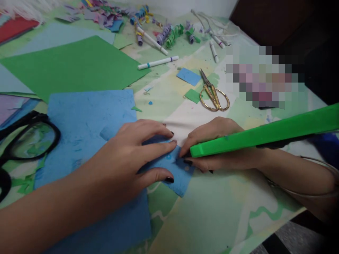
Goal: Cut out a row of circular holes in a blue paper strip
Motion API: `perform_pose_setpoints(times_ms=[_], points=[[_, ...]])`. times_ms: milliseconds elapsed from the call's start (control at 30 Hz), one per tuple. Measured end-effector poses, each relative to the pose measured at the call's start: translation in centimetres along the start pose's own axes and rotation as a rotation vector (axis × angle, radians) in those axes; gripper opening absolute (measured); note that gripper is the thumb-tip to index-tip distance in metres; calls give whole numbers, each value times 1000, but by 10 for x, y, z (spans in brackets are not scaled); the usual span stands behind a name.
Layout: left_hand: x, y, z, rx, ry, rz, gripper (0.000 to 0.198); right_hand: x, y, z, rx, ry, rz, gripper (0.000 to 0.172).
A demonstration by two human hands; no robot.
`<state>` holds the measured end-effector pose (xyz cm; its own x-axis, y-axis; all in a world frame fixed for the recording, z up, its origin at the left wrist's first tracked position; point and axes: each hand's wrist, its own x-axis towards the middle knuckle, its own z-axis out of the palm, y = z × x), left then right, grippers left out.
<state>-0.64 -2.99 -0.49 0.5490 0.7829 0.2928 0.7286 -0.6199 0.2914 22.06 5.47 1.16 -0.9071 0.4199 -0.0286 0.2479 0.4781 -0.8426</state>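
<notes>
My left hand (137, 151) lies flat with its fingers stretched out, pressing down a small blue paper piece (176, 176) on the table. My right hand (214, 141) is closed round a bright green stick-like tool (265, 134). The tool's tip touches the small blue piece right beside my left fingertips. A large blue paper sheet (87, 120) lies under my left wrist and forearm.
Gold scissors (214, 95) lie beyond my hands, beside small blue and green paper scraps. A green sheet (76, 63) covers the far left. White markers (157, 62), curled paper strips (172, 35) and cut scraps fill the back. Black glasses (29, 137) sit at left. The table edge runs along the right.
</notes>
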Motion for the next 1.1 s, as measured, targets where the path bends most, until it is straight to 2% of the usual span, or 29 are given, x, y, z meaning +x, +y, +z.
perform_pose_setpoints(times_ms=[200, 433, 700, 867, 967, 1100], points=[[-3, -7, 3, -57, -19, -8, 33, 0, -8, 1, 4, -9, 113, 9], [-2, -8, 5, -65, -18, -15, 31, 1, -14, 1, -87, 20, 150, 11], [-6, -9, 5, 65, 4, 19, 40, 1, -9, 3, -105, 51, 79, 12], [8, -9, -5, 190, -81, 7, 46, -2, -5, 6, -236, 120, -21, 9], [14, -7, -10, 211, -137, 18, 47, -3, -7, 7, -303, 122, 15, 10], [13, -5, -11, 226, -141, 0, 41, -2, -9, 6, -286, 107, 36, 9]])
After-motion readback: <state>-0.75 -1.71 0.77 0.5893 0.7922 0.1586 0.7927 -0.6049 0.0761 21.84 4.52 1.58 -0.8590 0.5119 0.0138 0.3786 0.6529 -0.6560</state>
